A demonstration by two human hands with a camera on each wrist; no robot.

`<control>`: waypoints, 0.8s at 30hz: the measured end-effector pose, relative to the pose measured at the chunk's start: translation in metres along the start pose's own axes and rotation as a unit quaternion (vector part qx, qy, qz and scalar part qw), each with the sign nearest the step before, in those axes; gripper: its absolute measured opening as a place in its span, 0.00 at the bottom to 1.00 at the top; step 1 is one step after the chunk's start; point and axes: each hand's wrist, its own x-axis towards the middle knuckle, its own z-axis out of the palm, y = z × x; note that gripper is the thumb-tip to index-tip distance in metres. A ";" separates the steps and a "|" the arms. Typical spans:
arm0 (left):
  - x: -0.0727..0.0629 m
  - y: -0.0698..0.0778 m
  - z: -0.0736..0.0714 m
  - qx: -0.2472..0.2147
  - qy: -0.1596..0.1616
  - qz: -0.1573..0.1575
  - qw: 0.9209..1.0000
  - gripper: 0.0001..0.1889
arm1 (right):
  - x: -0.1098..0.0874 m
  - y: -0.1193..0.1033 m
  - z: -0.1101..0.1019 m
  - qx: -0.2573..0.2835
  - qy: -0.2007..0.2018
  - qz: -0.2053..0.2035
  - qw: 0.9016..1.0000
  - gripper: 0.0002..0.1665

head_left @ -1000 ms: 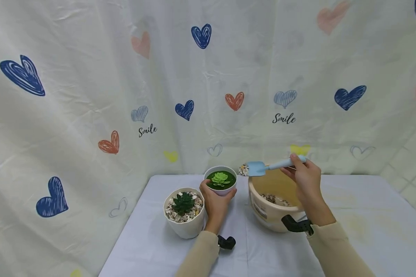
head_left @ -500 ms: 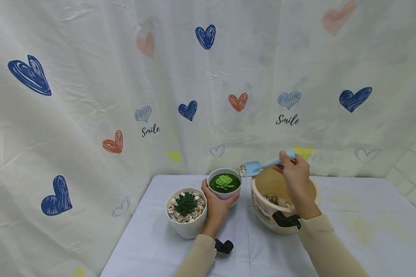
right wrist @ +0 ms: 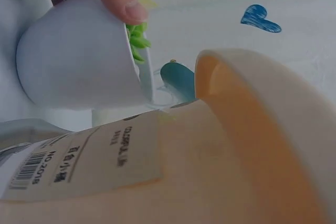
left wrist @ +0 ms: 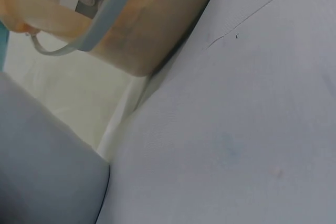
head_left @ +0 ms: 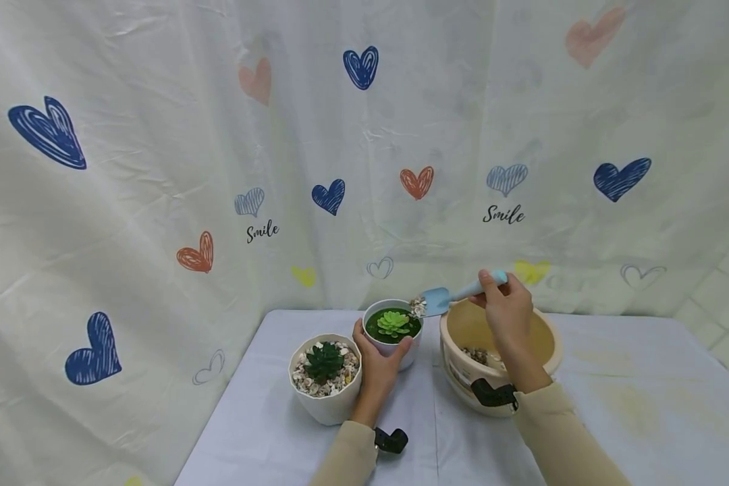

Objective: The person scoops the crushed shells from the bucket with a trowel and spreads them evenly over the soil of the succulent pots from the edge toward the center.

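Observation:
My left hand (head_left: pixel 378 364) grips a small white flower pot (head_left: pixel 408 356), its thumb on the right side of the pot. Inside is a light green succulent (head_left: pixel 393 323) on a dark green surface. In my right hand (head_left: pixel 509 317) is a small blue trowel (head_left: pixel 435 301), pinched by the handle. Pale pebbles (head_left: pixel 418 308) lie at the blade's tip, over the pot's right rim. From the right wrist, the white pot (right wrist: pixel 73 61) shows with my left thumb against it, and the trowel blade (right wrist: pixel 178 80) appears near its mouth. Neither hand's fingers show in the left wrist view.
Left of my left hand stands a white pot (head_left: pixel 327 410) with a dark green succulent among pebbles. A cream bucket (head_left: pixel 549 351) holding some pebbles stands under my right hand; its bail handle (left wrist: pixel 107 17) hangs at the side. Behind the table (head_left: pixel 619 405) hangs a heart-printed curtain (head_left: pixel 449 121).
My right hand has moved left with the trowel, bringing its pebble-laden tip from beside the small pot to over its right rim. My left hand keeps its grip on the pot.

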 end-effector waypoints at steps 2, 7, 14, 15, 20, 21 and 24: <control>0.000 0.000 0.000 0.002 -0.003 -0.006 1.000 0.61 | 0.000 0.002 0.000 0.001 0.003 -0.006 1.000 0.18; -0.001 0.002 -0.001 0.029 0.005 -0.008 1.000 0.60 | -0.001 0.002 0.000 0.015 0.009 -0.031 0.999 0.16; -0.001 0.001 -0.002 0.042 0.015 -0.002 0.999 0.58 | -0.005 0.002 0.001 0.012 0.000 -0.068 0.998 0.18; -0.001 0.001 -0.002 0.041 0.016 0.000 0.999 0.58 | -0.005 0.002 0.001 0.008 -0.001 -0.074 0.997 0.18; 0.001 0.000 -0.001 0.029 0.021 0.013 0.999 0.57 | -0.006 0.002 0.003 -0.008 -0.007 -0.099 0.995 0.20; 0.001 0.000 -0.001 0.024 0.020 0.014 0.999 0.57 | -0.006 0.002 0.003 -0.008 -0.007 -0.103 0.995 0.20; 0.001 0.000 -0.001 0.013 0.016 0.010 1.000 0.57 | -0.006 0.004 0.004 -0.009 -0.004 -0.109 0.994 0.19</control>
